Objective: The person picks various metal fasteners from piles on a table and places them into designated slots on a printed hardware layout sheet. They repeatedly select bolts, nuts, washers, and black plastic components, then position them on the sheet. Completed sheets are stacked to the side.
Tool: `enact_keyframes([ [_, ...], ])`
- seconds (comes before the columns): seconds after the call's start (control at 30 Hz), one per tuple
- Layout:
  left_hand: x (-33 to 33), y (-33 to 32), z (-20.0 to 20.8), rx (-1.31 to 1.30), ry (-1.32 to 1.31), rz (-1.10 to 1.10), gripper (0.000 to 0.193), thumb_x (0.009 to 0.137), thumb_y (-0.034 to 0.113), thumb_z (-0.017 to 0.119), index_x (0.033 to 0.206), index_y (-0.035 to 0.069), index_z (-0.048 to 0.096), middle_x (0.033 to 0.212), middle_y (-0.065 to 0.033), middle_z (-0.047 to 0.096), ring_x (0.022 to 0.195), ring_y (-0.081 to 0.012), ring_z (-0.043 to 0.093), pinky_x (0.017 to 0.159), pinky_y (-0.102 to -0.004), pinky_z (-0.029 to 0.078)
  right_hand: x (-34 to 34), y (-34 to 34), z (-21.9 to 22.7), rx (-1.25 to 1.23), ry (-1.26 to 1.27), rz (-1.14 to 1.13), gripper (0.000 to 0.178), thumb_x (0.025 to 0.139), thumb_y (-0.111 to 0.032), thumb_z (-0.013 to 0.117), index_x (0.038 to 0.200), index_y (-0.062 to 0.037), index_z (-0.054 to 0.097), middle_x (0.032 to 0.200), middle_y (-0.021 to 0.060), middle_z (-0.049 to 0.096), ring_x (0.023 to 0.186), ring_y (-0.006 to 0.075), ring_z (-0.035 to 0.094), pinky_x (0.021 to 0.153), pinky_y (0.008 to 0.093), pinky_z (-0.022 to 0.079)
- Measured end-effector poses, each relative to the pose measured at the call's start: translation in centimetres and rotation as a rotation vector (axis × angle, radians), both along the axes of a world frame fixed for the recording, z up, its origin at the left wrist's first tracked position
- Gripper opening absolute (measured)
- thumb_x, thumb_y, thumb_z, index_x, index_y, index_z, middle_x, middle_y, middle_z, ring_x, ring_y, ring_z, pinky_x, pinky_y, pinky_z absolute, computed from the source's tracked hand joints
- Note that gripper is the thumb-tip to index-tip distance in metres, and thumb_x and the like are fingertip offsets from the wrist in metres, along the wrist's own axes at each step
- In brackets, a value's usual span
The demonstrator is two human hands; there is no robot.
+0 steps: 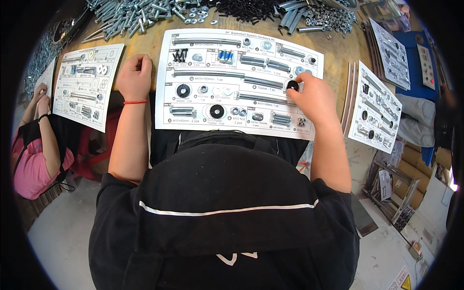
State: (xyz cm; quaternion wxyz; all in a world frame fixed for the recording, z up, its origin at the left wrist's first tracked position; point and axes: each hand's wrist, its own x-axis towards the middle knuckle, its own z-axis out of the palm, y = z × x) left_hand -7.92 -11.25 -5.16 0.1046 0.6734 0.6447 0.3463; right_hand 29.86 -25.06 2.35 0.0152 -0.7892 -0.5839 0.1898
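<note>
A white hardware card (217, 72) lies before me on the wooden table, with bolts, long tubes, nuts and washers set out on its printed rows. My right hand (314, 99) is over the card's right side, thumb and forefinger pinched at a black washer (292, 85); its other fingers are curled. Just beyond the fingertips are grey-blue washers (299, 71). My left hand (135, 77), with a red cord on its wrist, rests closed on the table left of the card. Its curled fingers hide whatever is inside. Another black washer (217, 111) sits on the lowest row.
Heaps of silver bolts (135, 17), black screws (246, 9) and metal sleeves with nuts (319, 18) line the far side. Filled cards stand left (89, 82) and right (377, 106). A co-worker in pink (41, 159) sits at far left, hands together over another card.
</note>
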Motion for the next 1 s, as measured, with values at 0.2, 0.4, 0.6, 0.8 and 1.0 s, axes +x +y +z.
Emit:
enact_keyframes([
  [0.2, -0.1, 0.0, 0.0, -0.007, 0.006, 0.005, 0.022, 0.086, 0.028, 0.067, 0.089, 0.007, 0.072, 0.078, -0.0071, 0.07, 0.069, -0.0189, 0.066, 0.065, -0.0309, 0.051, -0.2, -0.4, -0.2, -0.01, -0.003, -0.003, 0.026, 0.075, -0.021, 0.069, 0.097, -0.0079, 0.066, 0.083, 0.0139, 0.07, 0.082, 0.0324, 0.068, 0.069, 0.043, 0.053],
  [0.4, -1.9, 1.0, -1.6, -0.047, -0.142, -0.174, 0.019, 0.088, 0.016, 0.065, 0.098, 0.0, 0.069, 0.087, -0.0121, 0.07, 0.075, -0.0197, 0.067, 0.071, -0.0302, 0.052, 0.0, -0.9, -0.4, 0.055, 0.0, -0.011, 0.025, 0.075, -0.02, 0.069, 0.095, -0.0072, 0.064, 0.083, 0.0146, 0.07, 0.081, 0.0351, 0.067, 0.069, 0.0461, 0.052],
  [0.6, 0.0, -4.5, 3.8, -0.318, -0.065, -0.325, 0.039, 0.096, 0.012, 0.056, 0.132, -0.003, 0.051, 0.115, -0.0175, 0.064, 0.103, -0.0247, 0.062, 0.092, -0.0341, 0.048, 1.7, -6.1, -0.6, 0.441, 0.125, -0.193, 0.034, 0.079, -0.013, 0.065, 0.111, -0.0024, 0.06, 0.104, 0.018, 0.064, 0.096, 0.0381, 0.059, 0.082, 0.0454, 0.048],
  [0.8, 1.4, -4.5, 5.2, -0.696, -0.706, -0.198, 0.05, 0.099, 0.014, 0.05, 0.143, -0.005, 0.037, 0.133, -0.0179, 0.054, 0.12, -0.0227, 0.053, 0.105, -0.0327, 0.037, 0.3, -10.6, -3.9, 0.463, 0.176, -0.278, 0.054, 0.08, -0.011, 0.066, 0.13, 0.0012, 0.047, 0.128, 0.0236, 0.052, 0.116, 0.0426, 0.048, 0.1, 0.0487, 0.038],
  [1.0, 1.1, -2.1, 3.2, -0.925, -1.038, -0.096, 0.035, 0.1, 0.014, 0.044, 0.127, -0.006, 0.051, 0.117, -0.0156, 0.063, 0.103, -0.0222, 0.063, 0.089, -0.0336, 0.05, -0.3, -9.5, -4.0, 0.564, 0.609, -0.56, 0.056, 0.081, -0.011, 0.066, 0.132, 0.0004, 0.044, 0.129, 0.0238, 0.049, 0.121, 0.0404, 0.045, 0.103, 0.045, 0.037],
])
